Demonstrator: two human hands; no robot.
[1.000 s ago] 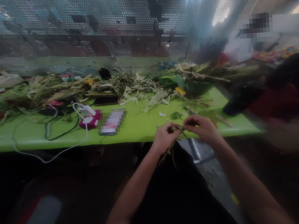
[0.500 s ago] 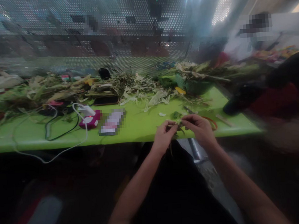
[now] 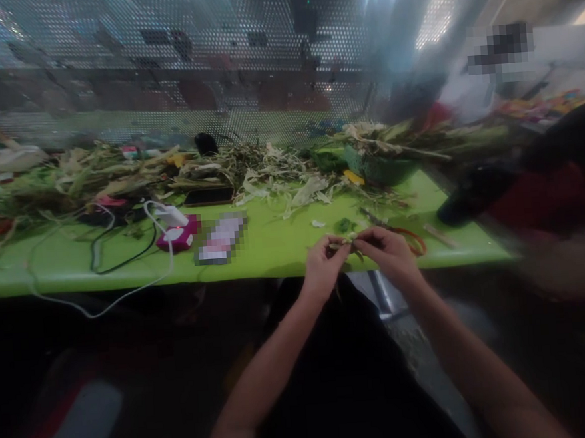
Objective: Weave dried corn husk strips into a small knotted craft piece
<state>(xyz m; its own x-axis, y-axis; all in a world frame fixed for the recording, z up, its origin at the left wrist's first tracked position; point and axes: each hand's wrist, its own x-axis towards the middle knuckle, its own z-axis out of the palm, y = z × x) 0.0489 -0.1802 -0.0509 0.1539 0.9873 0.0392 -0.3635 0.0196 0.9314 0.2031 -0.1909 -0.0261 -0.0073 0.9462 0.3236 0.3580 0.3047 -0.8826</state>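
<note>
My left hand [image 3: 323, 270] and my right hand [image 3: 390, 255] meet over the front edge of the green table [image 3: 264, 247]. Both pinch a small bundle of dried plant strands [image 3: 347, 244] held between them. Fingers of each hand are curled tight on the strands. A small green scrap [image 3: 344, 225] lies on the table just beyond my hands. Scissors with orange handles [image 3: 398, 233] lie behind my right hand.
A long heap of dried husks and leaves [image 3: 209, 168] runs along the table's back. A pink charger with white cable [image 3: 176, 234], a dark phone [image 3: 208, 197] and a green basket [image 3: 383, 166] sit there. Another person in dark and red sits at right [image 3: 545, 181].
My hands have lifted slightly toward the table edge, still working the strands; the hanging ends seen below my left hand a second ago have drawn up.
</note>
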